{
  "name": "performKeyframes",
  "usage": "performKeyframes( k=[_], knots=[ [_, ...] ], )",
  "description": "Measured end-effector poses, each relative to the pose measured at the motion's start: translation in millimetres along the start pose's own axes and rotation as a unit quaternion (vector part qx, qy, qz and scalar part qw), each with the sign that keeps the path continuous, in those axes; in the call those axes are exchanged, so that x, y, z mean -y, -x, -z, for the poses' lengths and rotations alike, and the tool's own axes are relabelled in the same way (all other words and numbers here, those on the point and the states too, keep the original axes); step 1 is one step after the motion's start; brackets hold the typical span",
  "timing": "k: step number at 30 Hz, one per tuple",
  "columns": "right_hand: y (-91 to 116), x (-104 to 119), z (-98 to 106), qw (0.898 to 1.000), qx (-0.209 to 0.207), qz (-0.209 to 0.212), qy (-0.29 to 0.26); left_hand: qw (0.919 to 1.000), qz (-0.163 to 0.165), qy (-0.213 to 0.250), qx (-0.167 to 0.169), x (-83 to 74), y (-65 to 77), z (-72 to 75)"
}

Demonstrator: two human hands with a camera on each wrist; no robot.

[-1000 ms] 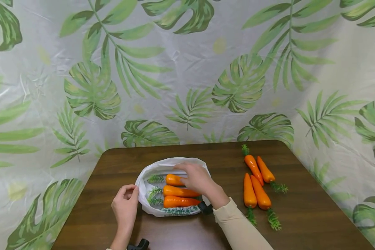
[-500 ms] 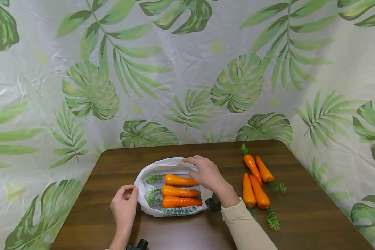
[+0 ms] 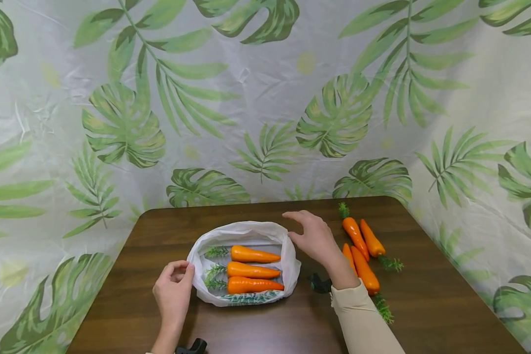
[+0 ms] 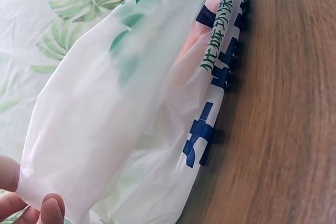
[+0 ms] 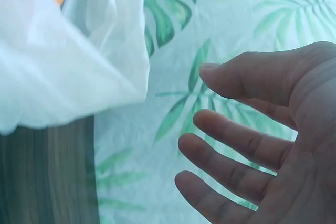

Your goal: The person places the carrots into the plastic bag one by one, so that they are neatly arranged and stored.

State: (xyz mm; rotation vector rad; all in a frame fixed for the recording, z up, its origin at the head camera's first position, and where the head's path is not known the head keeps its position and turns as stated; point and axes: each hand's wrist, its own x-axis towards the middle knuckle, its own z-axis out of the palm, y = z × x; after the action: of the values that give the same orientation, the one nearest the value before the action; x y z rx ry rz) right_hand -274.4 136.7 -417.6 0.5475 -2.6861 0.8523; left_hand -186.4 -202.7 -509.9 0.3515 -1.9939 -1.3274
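A white plastic bag (image 3: 292,275) with printed green leaves lies on the table, its mouth spread wide. Inside it, side by side, are three orange carrots (image 3: 254,269) with green tops toward the left. My left hand (image 3: 173,287) pinches the bag's left rim between thumb and fingers; the left wrist view shows the thin plastic (image 4: 105,140) held at the lower left. Just off the bag's right edge hovers my right hand (image 3: 316,238), fingers spread and relaxed, holding nothing. In the right wrist view a gap separates the fingers (image 5: 231,171) from the bag.
Several more carrots (image 3: 366,271) lie loose on the right of the brown wooden table (image 3: 247,329), partly behind the right forearm. A leaf-patterned curtain (image 3: 265,98) hangs behind the table's far edge.
My right hand has come out of the bag and moved right, leaving the farthest carrot fully in sight. The left hand has kept its pinch on the rim.
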Motion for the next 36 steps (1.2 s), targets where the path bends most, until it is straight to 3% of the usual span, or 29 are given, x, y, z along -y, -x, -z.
performKeyframes(
  k=[25, 36],
  knots=[
    [22.3, -86.7, 36.7, 0.997, -0.022, -0.076, 0.003, 1.0000, -0.005, 0.005, -0.004, 3.4, 1.1, -2.0],
    [29.4, -126.4, 47.4, 0.989, -0.009, -0.146, 0.037, 0.9999, -0.010, 0.002, -0.006, 3.9, 0.6, -3.0]
  ],
)
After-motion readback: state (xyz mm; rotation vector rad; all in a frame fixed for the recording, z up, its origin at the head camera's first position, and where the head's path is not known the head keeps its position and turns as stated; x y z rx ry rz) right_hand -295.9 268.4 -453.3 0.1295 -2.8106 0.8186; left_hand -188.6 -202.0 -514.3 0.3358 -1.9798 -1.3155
